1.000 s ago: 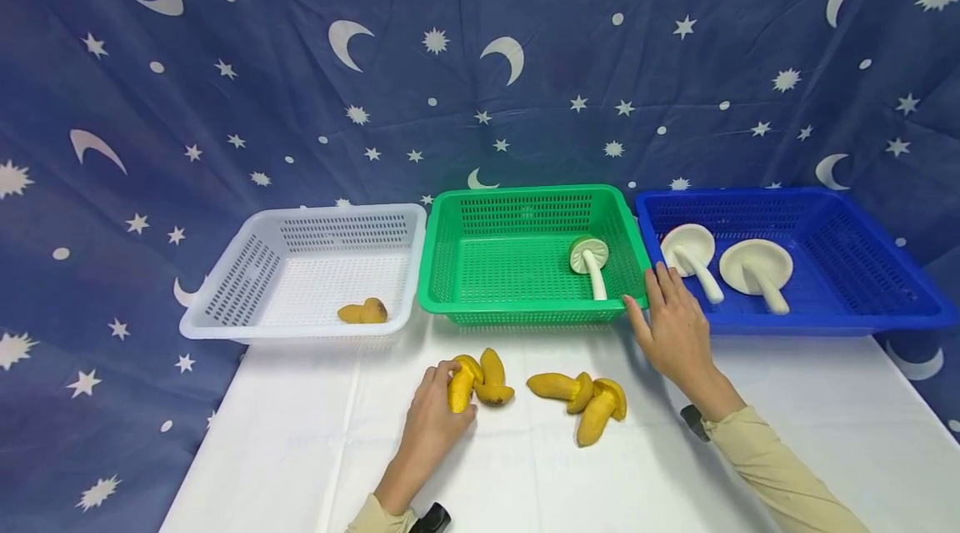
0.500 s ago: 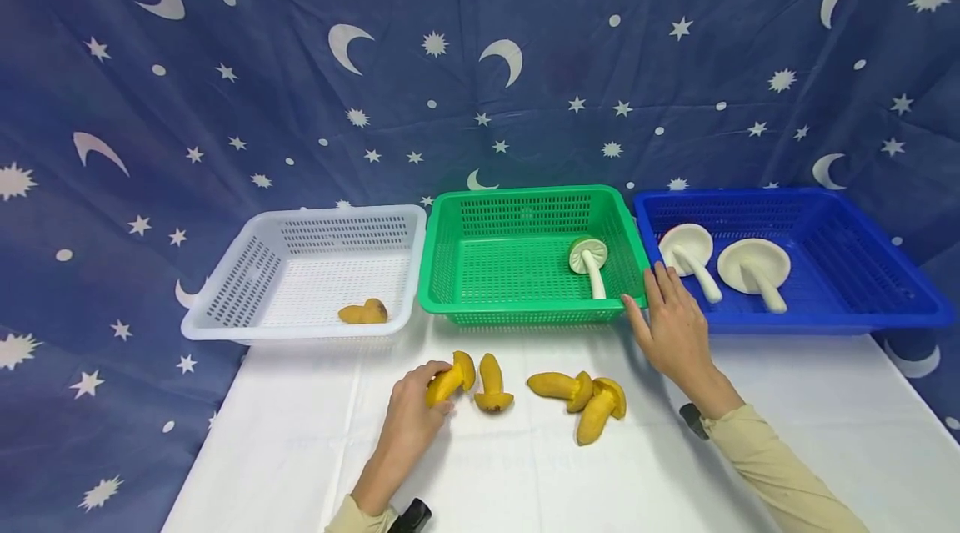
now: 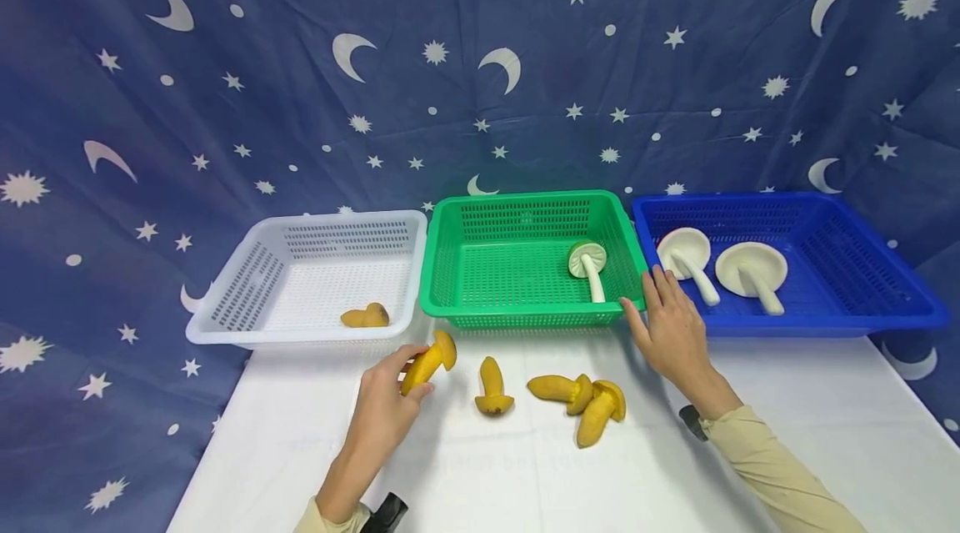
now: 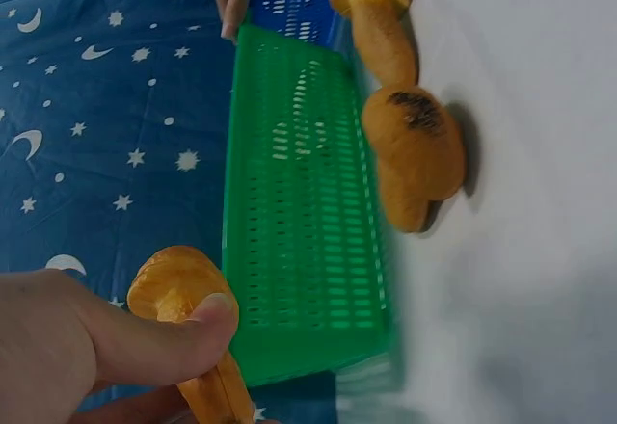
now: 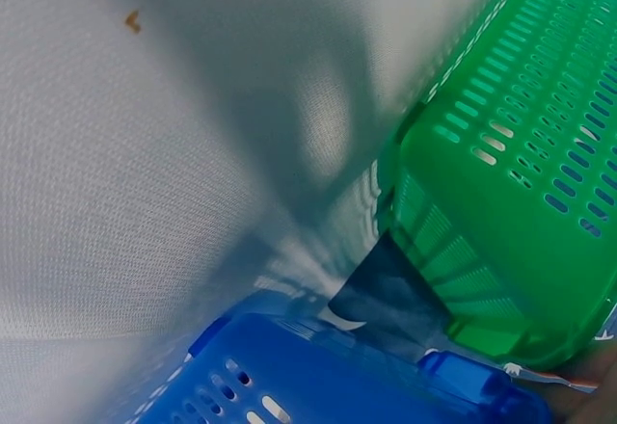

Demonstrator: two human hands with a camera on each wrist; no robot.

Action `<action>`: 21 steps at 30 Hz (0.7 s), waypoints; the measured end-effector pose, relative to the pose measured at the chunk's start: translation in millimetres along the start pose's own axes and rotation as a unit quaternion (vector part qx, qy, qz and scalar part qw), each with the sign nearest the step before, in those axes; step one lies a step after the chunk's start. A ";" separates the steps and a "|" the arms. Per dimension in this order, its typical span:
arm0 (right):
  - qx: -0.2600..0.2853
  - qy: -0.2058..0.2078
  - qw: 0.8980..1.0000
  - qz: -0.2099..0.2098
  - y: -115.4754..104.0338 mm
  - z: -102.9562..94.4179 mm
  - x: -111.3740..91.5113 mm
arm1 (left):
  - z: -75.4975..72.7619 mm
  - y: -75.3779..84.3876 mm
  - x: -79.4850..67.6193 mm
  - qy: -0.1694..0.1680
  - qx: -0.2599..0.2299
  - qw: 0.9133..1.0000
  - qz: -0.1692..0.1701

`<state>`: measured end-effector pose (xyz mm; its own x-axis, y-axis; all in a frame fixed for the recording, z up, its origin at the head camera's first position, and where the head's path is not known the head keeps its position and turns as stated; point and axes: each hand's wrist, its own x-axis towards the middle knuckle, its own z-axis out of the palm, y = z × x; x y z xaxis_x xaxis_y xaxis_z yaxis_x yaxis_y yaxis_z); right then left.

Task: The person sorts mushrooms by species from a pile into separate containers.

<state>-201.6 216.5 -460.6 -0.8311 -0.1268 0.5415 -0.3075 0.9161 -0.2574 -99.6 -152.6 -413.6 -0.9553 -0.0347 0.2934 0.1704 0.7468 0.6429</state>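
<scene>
My left hand (image 3: 378, 404) holds a yellow mushroom (image 3: 427, 363) between thumb and fingers, above the white cloth and near the white basket (image 3: 300, 337). In the left wrist view, the thumb presses on this mushroom (image 4: 178, 272) just below its cap. Another yellow mushroom (image 3: 492, 387) lies on the cloth to its right. Two more, one mushroom (image 3: 553, 387) and a second mushroom (image 3: 595, 419), lie touching each other. With its fingers extended, my right hand (image 3: 672, 337) rests at the adjoining rims of the green basket (image 3: 525, 314) and the blue basket (image 3: 810, 323).
Inside the white basket lies one yellow-brown mushroom (image 3: 365, 316). The green basket holds a white-stemmed mushroom (image 3: 591, 268) with a green cap edge. Two pale mushrooms, one a wide-capped mushroom (image 3: 752, 269), lie in the blue basket. A starry blue curtain (image 3: 450, 82) hangs behind.
My left hand has lifted the yellow mushroom from beside another one and carried it left, towards the white basket. The right hand stays at the basket rims.
</scene>
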 end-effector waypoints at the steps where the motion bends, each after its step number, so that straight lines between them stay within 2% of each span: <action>1: 0.000 0.000 1.000 0.000 0.0 0.2 0.1 | -3.0 0.1 1.8 0.003 -0.002 1.000 0.001; 12: -0.002 0.000 1.000 0.000 -1.1 0.6 -1.2 | -32.4 -1.3 21.3 0.028 0.005 0.999 0.024; 21: -0.007 0.000 1.000 0.004 -0.3 0.0 -0.7 | -40.8 -6.6 38.0 0.040 0.005 0.999 0.034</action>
<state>-200.9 216.3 -461.0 -0.8338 -0.1197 0.5390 -0.2943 0.9223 -0.2504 -127.2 -186.0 -377.8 -0.9193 -0.0371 0.3918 0.2305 0.7561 0.6125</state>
